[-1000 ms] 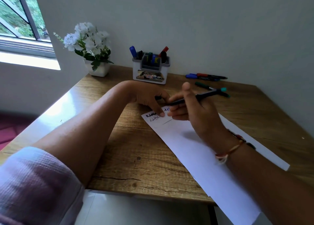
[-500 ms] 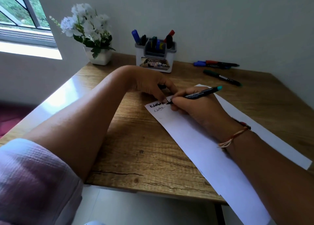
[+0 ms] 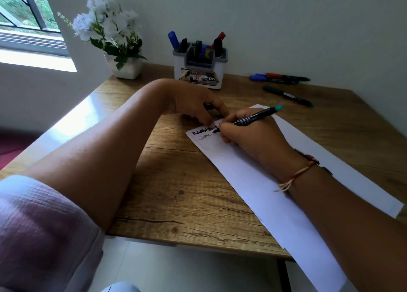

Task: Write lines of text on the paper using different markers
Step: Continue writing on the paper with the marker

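Roughly speaking, the job is in its early part. The white paper (image 3: pixel 253 181) lies slantwise on the wooden desk (image 3: pixel 176 192), running from the middle of the frame to the lower right. Only its top corner carries writing: one thick black line (image 3: pixel 202 130) and a thinner line (image 3: pixel 204 137) just under it. Everything below that on the sheet is blank, so most of the lines are left to write.

The right hand (image 3: pixel 248 135) grips a black marker with a teal end (image 3: pixel 255 116) in a writing hold, its tip down on the paper at the end of those two lines (the tip itself is mostly hidden by the fingers). The left hand (image 3: pixel 193 104) presses curled fingertips on the paper's top edge and seems to pinch a dark cap (image 3: pixel 208 107), though that piece is too small to be sure of.

Further markers wait in the white marker holder (image 3: pixel 199 80) at upper centre. A blue marker (image 3: pixel 258 77), a red marker (image 3: pixel 284 76) and a green marker (image 3: pixel 286 95) lie loose at upper right. A pot of white flowers (image 3: pixel 126 68) stands at upper left, by the window.
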### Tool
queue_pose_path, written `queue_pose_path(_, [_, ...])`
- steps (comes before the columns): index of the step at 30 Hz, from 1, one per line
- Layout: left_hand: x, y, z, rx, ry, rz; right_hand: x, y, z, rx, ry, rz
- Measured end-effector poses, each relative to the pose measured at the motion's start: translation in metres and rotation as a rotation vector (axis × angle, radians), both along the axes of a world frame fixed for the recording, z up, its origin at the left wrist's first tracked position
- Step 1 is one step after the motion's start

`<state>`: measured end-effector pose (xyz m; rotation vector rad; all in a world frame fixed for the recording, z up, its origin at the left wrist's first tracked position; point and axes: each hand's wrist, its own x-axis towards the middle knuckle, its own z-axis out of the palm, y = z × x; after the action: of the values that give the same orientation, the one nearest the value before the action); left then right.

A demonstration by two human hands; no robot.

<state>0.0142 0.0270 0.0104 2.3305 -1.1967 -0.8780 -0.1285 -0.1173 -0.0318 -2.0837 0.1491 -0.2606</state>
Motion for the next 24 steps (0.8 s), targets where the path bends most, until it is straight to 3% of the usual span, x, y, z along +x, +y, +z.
queue_pose_path(24, [-0.0012, 0.0005, -0.0001, -0.005, -0.024, -0.001, 0.0006, -0.0011, 0.0028, -0.016, 0.016, -0.073])
